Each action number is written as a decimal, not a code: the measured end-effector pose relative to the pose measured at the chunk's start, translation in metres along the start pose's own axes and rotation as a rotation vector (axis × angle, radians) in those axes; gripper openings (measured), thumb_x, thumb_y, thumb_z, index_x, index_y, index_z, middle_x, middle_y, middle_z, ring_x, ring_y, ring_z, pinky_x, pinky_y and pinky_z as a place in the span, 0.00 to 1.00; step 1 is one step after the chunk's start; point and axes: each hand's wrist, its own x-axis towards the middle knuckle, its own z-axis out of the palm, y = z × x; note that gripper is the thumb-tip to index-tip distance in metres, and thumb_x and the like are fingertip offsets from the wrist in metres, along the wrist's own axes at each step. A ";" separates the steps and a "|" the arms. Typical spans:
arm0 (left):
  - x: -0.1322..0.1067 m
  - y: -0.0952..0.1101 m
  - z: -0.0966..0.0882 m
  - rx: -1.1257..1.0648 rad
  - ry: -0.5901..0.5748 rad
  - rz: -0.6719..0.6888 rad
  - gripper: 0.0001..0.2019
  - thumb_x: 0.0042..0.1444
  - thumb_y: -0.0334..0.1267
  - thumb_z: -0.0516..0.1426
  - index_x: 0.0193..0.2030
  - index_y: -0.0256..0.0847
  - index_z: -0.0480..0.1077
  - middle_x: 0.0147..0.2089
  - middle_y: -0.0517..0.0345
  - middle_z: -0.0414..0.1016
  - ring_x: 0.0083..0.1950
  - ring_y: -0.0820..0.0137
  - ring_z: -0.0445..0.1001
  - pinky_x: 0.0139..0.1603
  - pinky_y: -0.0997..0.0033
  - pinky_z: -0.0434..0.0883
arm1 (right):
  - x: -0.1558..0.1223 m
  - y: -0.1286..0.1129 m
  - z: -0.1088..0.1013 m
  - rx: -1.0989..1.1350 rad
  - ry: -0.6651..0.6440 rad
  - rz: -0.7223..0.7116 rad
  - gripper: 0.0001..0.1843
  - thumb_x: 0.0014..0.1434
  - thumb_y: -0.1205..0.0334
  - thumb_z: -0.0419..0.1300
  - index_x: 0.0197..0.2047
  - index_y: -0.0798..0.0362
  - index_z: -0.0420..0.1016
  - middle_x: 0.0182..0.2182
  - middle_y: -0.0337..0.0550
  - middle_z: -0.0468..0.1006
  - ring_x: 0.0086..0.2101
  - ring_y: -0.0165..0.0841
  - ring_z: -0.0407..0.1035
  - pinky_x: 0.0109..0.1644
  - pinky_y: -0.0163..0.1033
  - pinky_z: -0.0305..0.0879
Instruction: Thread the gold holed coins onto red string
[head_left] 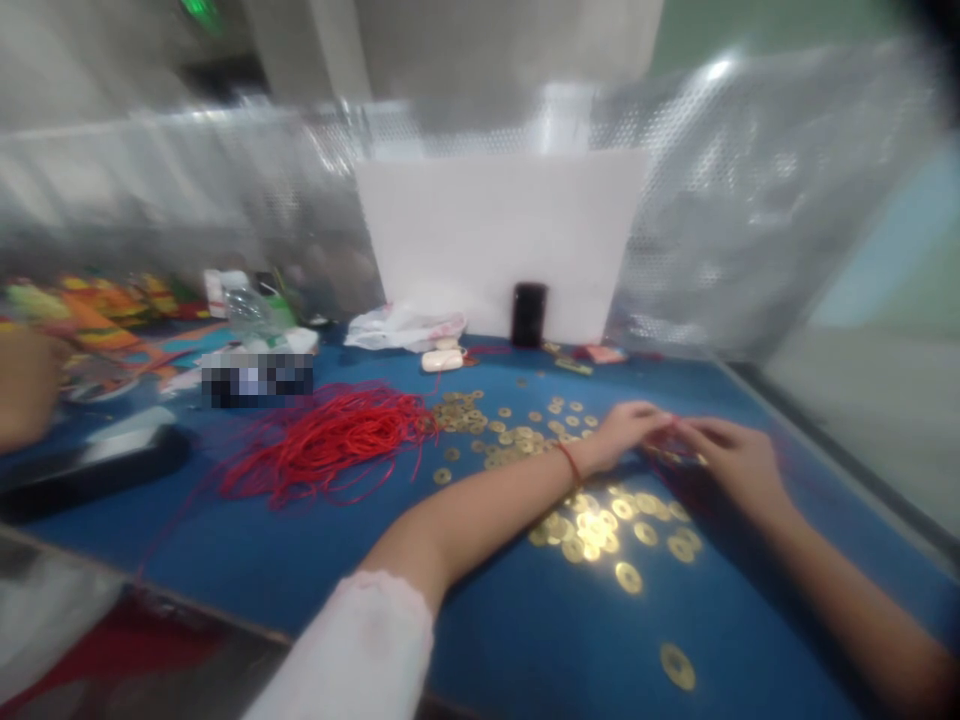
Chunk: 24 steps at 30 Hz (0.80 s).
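My left hand [628, 430], with a red cord bracelet [570, 464] on its wrist, reaches to the right side of the blue table. Its fingers are pinched close to those of my right hand [735, 458]. Both hands are closed on a thin red cord [670, 428], which is blurred and partly hidden by the fingers. Under and beside the hands lie gold coins [589, 530] with holes in the middle; one coin [678, 667] sits apart near the front. A large bundle of red cords [337, 440] is spread left of the coins.
A white board [502, 230] stands at the back, with a black phone [529, 314] upright before it. A white plastic bag [405, 328], a small white case [442, 360], a clear bottle [244, 305] and a dark box-like object [97, 465] are around. Someone's arm [26, 390] shows at far left.
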 end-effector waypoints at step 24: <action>-0.001 -0.002 -0.006 0.132 -0.018 0.035 0.26 0.35 0.49 0.71 0.40 0.34 0.77 0.32 0.56 0.76 0.32 0.75 0.69 0.39 0.69 0.66 | -0.007 -0.005 -0.003 -0.112 0.078 -0.195 0.16 0.52 0.47 0.57 0.31 0.49 0.80 0.30 0.46 0.80 0.32 0.41 0.73 0.36 0.42 0.66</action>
